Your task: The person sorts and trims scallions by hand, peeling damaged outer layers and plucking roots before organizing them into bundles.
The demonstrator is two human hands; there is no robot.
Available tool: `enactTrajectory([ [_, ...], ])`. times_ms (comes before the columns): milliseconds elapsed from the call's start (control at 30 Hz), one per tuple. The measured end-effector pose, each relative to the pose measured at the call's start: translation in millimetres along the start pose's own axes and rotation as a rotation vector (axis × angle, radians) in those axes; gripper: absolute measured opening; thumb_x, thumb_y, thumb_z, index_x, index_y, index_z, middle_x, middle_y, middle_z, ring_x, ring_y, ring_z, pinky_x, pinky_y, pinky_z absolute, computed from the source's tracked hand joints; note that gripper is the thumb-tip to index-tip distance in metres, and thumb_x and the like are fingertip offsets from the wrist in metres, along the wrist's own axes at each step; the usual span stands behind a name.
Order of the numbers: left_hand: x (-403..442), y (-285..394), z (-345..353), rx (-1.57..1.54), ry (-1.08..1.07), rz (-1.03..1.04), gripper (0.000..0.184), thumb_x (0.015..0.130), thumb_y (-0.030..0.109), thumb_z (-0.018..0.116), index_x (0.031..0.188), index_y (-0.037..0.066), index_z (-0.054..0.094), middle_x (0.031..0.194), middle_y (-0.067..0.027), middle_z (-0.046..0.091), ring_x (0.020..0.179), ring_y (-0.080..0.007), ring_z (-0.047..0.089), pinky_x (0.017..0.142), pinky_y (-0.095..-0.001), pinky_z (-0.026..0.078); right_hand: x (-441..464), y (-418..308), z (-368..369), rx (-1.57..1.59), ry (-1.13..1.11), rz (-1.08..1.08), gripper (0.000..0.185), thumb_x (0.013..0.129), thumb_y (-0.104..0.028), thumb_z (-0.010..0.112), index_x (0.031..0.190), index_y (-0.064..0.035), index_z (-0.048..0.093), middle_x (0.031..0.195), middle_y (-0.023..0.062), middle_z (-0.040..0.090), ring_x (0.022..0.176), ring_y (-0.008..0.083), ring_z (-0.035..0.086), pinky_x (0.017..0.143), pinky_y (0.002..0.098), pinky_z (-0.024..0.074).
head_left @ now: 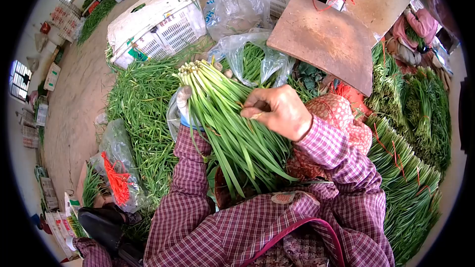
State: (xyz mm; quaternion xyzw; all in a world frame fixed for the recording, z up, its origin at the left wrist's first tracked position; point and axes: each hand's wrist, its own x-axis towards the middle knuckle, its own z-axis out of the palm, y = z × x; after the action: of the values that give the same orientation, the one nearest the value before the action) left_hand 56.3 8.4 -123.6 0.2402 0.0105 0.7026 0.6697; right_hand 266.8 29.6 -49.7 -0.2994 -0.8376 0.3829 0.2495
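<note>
- Two hands are set to one bunch, which is held tilted above the lap, its pale ends pointed away from the body and its leaves spread toward it.
- By the left hand the stalks are clasped near the pale ends; a covered thumb is shown at the side, while the palm is hidden.
- By the right hand a small pinch is made, thumb and fingertips drawn together at the leaves; whether a blade is caught cannot be told.
- Picking over the leaves is judged to be the step in hand. The clasp is best kept firm but not crushing, the pale ends level, and any brownish bit nipped singly, drawn along the blade, so that sound leaves are not torn.
- Beyond the left wrist, a loose pile is spread on the floor; at its far edge a crate is stood, and near its left edge red ties are laid on plastic.
- Past the right sleeve, tied bundles are stacked, below the near corner of a board.
</note>
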Motion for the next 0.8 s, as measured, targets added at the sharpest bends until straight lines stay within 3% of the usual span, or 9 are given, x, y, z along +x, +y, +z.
enactTrajectory([
  [67,0,-2,2,-0.011,-0.022,0.006,0.066,0.078,0.028,0.065,0.135,0.006,0.04,0.131,-0.0177,0.046,0.125,-0.0389,0.04,0.096,-0.0562,0.045,2,2,-7,0.343,-0.122,0.15,0.015,0.083,-0.016,0.069,0.088,-0.0014,0.067,0.07,0.0087,0.067,0.058,0.0115,0.063,0.055,0.0266,0.0508],
  [167,-1,-3,-1,-0.016,-0.031,0.006,0.066,0.078,0.029,0.065,0.135,0.007,0.04,0.131,-0.0172,0.045,0.125,-0.0388,0.04,0.098,-0.0564,0.043,3,-5,-20,0.42,-0.179,0.261,0.014,0.086,-0.015,0.066,0.086,-0.0013,0.067,0.071,0.0055,0.067,0.059,0.009,0.062,0.055,0.0243,0.0502],
  [367,0,-8,1,-0.02,-0.035,0.001,0.07,0.077,0.034,0.065,0.137,0.009,0.038,0.133,-0.0168,0.044,0.125,-0.0389,0.041,0.099,-0.0549,0.042,3,8,-29,0.627,-0.374,0.32,0.024,0.091,-0.026,0.059,0.094,-0.0019,0.063,0.08,0.0013,0.064,0.06,0.0082,0.059,0.053,0.0209,0.0483],
  [467,3,-8,1,-0.003,-0.081,-0.012,0.075,0.075,0.036,0.067,0.137,0.006,0.037,0.131,-0.0199,0.045,0.123,-0.0386,0.043,0.1,-0.0523,0.042,1,8,-29,0.944,-0.394,0.335,0.021,0.091,-0.023,0.059,0.093,-0.002,0.061,0.077,0.0002,0.06,0.057,0.0075,0.056,0.051,0.0205,0.0468],
  [567,2,-7,8,-0.033,-0.084,-0.11,0.086,0.072,0.039,0.07,0.137,-0.002,0.033,0.132,-0.0263,0.044,0.121,-0.0383,0.047,0.102,-0.048,0.042,3,1,-36,1.053,-0.414,0.319,0.02,0.09,-0.021,0.059,0.095,-0.0014,0.061,0.077,0.0011,0.06,0.057,0.0081,0.056,0.051,0.0212,0.0466],
  [600,4,-7,1,-0.089,-0.194,-0.089,0.078,0.082,0.034,0.062,0.146,0.013,0.022,0.134,-0.0237,0.045,0.125,-0.0447,0.042,0.101,-0.0593,0.039,4,-2,-39,1.004,-0.412,0.323,0.021,0.09,-0.02,0.059,0.095,-0.0003,0.06,0.077,0.0016,0.059,0.056,0.0087,0.055,0.051,0.0214,0.0465],
  [700,4,-7,-12,-0.055,-0.158,-0.039,0.077,0.083,0.034,0.062,0.146,0.013,0.023,0.133,-0.024,0.045,0.126,-0.0455,0.04,0.101,-0.0603,0.039,8,-6,-41,1.003,-0.398,0.306,0.021,0.089,-0.02,0.059,0.095,0.0002,0.06,0.078,0.0021,0.059,0.056,0.0089,0.054,0.051,0.0213,0.0463],
  [733,3,-10,-6,-0.02,-0.1,-0.019,0.078,0.082,0.038,0.062,0.145,0.012,0.025,0.129,-0.0231,0.049,0.119,-0.0452,0.047,0.096,-0.0564,0.045,8,-11,-41,1.025,-0.39,0.299,0.021,0.089,-0.019,0.059,0.095,0.0006,0.06,0.078,0.0022,0.059,0.055,0.009,0.054,0.051,0.0214,0.046],
  [800,6,-10,-22,-0.07,-0.156,-0.043,0.083,0.077,0.041,0.066,0.143,0.007,0.028,0.131,-0.0232,0.046,0.121,-0.0438,0.045,0.099,-0.0564,0.041,10,-29,-49,1.026,-0.396,0.292,0.02,0.088,-0.02,0.059,0.09,0.0002,0.058,0.073,0.0011,0.057,0.054,0.0078,0.055,0.048,0.0191,0.0476],
])
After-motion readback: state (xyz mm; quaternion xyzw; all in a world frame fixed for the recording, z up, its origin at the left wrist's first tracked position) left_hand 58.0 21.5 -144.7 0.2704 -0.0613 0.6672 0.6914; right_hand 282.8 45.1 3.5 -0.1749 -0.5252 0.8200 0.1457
